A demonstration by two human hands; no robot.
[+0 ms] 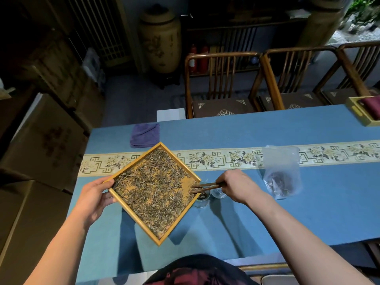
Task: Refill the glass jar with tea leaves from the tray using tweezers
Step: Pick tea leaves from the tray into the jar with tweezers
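Head view: the left hand (93, 197) grips the corner of the wooden tray (141, 224), tilted over the blue table (267, 212), while the right hand (238, 186) pinches the dark tweezers (202, 187) at their back end, tips at the tray's right corner above the glass jar (201, 200). The tea leaves (152, 188) look dry, light and brittle, so a gentle nip on small tufts seems wisest.

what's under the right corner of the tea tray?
A glass jar with dark tea leaves inside sits under the tray corner, where the tweezers tips rest. The tray hides the jar's left side. A second clear glass stands beside it.
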